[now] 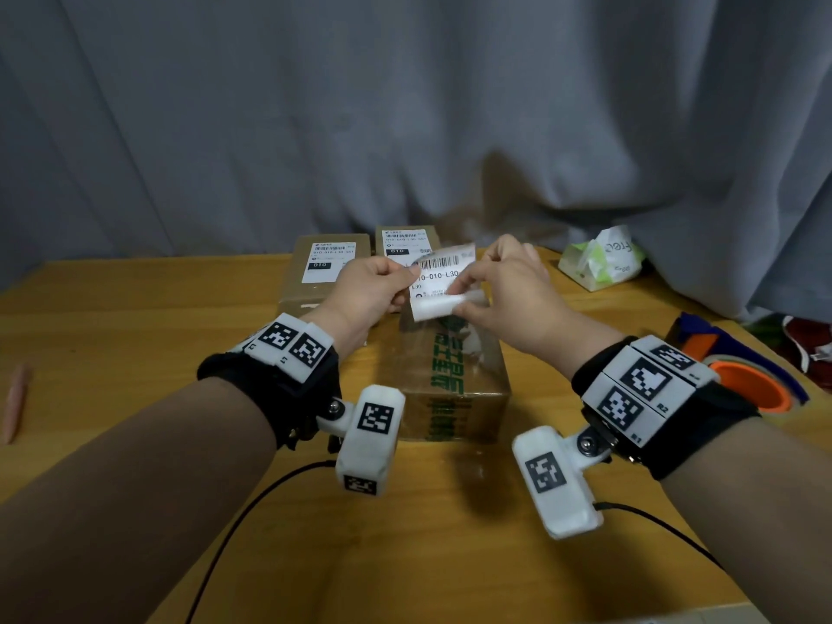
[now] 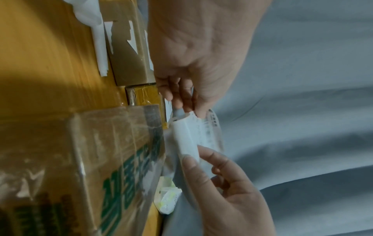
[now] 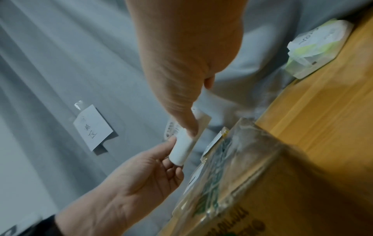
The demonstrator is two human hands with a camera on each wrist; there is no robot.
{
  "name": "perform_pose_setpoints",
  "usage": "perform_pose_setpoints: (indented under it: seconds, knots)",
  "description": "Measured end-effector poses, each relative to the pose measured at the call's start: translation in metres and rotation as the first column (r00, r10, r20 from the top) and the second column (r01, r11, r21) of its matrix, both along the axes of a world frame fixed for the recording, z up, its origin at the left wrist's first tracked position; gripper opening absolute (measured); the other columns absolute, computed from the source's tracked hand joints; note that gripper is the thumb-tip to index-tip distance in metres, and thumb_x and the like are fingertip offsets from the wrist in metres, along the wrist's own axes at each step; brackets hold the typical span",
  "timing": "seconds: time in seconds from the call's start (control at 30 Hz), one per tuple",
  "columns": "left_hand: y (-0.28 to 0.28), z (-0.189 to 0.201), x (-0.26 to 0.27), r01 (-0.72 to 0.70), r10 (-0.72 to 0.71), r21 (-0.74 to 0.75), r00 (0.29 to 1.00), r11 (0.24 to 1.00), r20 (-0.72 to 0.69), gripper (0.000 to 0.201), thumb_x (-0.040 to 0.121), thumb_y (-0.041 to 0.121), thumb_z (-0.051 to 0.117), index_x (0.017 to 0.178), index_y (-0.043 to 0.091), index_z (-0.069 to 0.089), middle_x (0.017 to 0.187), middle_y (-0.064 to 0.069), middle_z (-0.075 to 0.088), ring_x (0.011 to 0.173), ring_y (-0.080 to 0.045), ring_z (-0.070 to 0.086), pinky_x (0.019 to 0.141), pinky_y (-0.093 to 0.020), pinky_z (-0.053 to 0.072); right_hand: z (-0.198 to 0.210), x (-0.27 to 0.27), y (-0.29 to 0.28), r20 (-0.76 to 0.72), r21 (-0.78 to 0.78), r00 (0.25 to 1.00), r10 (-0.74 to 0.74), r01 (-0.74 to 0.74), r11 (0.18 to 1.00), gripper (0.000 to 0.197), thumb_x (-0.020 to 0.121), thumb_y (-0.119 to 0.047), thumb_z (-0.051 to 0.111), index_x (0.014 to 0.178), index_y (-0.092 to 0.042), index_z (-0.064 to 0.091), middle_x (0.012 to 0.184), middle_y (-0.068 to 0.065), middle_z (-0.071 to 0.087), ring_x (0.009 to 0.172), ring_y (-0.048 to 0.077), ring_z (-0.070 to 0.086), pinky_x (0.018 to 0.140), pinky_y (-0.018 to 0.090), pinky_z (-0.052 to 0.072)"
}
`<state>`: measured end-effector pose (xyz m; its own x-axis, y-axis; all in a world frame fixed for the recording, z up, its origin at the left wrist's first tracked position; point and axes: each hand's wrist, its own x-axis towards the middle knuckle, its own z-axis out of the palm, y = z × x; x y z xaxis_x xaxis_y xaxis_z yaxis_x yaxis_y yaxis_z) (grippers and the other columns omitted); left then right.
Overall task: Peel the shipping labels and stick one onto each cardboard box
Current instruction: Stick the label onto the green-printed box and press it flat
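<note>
Both hands hold one white shipping label in the air above a taped cardboard box with green print. My left hand pinches the label's left edge. My right hand pinches its lower part, where the white backing curls into a roll. In the left wrist view that curled backing sits between the left hand and the right hand. Two smaller boxes, a left one and a right one, stand behind, each with a label stuck on top.
A green-and-white tissue pack lies at the back right of the wooden table. An orange tape roll sits at the right edge and a pink pen at the far left. A grey curtain hangs behind, with a paper note on it.
</note>
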<state>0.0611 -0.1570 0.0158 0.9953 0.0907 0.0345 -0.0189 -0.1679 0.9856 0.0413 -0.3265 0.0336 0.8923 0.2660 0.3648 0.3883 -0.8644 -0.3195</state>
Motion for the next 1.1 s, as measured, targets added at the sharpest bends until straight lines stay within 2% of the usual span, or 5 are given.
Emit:
perform_pose_setpoints:
  seconds: [0.3, 0.57, 0.8, 0.97, 1.1]
  knots:
    - [-0.006, 0.000, 0.007, -0.088, 0.092, 0.051, 0.992, 0.995, -0.082, 0.016, 0.087, 0.018, 0.064, 0.090, 0.003, 0.066, 0.060, -0.001, 0.055, 0.039, -0.002, 0.045, 0.043, -0.012, 0.040, 0.000, -0.008, 0.001, 0.045, -0.095, 0.985, 0.167, -0.162, 0.982, 0.006, 0.083, -0.021, 0.065, 0.090, -0.022, 0.065, 0.101, -0.007, 0.056, 0.104, 0.018, 0.047, 0.086, 0.028, 0.027]
    - [-0.005, -0.005, 0.002, 0.119, -0.113, 0.068, 0.989, 0.991, -0.093, 0.011, 0.084, 0.011, 0.067, 0.075, 0.010, 0.061, 0.044, 0.007, 0.057, 0.041, -0.004, 0.048, 0.043, -0.013, 0.041, -0.007, -0.014, -0.007, -0.191, 0.277, 0.902, 0.386, -0.328, 0.903, 0.026, 0.078, -0.016, 0.073, 0.091, -0.023, 0.051, 0.089, -0.007, 0.062, 0.082, 0.007, 0.060, 0.074, 0.029, 0.052]
    - [-0.003, -0.006, -0.001, 0.125, -0.120, 0.030, 0.984, 0.992, -0.129, 0.010, 0.084, 0.006, 0.065, 0.079, 0.010, 0.059, 0.061, 0.000, 0.060, 0.037, -0.001, 0.051, 0.038, -0.009, 0.039, -0.018, -0.012, -0.005, -0.330, 0.645, 0.912, 0.244, 0.029, 0.764, 0.009, 0.096, -0.015, 0.048, 0.092, -0.022, 0.050, 0.074, 0.005, 0.062, 0.055, 0.016, 0.060, 0.052, 0.027, 0.047]
    - [0.001, -0.006, -0.001, 0.103, -0.098, 0.030, 0.985, 0.994, -0.140, 0.007, 0.086, 0.006, 0.062, 0.083, 0.011, 0.059, 0.069, -0.003, 0.058, 0.036, -0.001, 0.050, 0.038, -0.008, 0.039, -0.022, -0.003, -0.004, -0.437, 0.666, 0.889, 0.139, 0.216, 0.714, 0.016, 0.087, 0.003, 0.059, 0.095, -0.010, 0.056, 0.088, 0.007, 0.053, 0.038, 0.005, 0.057, 0.036, 0.021, 0.046]
    - [-0.001, -0.006, -0.004, 0.113, -0.107, 0.028, 0.981, 0.993, -0.164, 0.011, 0.087, 0.004, 0.061, 0.098, 0.004, 0.059, 0.071, -0.006, 0.057, 0.034, -0.001, 0.049, 0.037, -0.008, 0.039, -0.020, 0.000, -0.001, -0.482, 0.557, 0.872, 0.084, 0.231, 0.798, 0.008, 0.086, -0.003, 0.064, 0.092, -0.006, 0.067, 0.080, 0.006, 0.058, 0.041, 0.004, 0.054, 0.031, 0.014, 0.036]
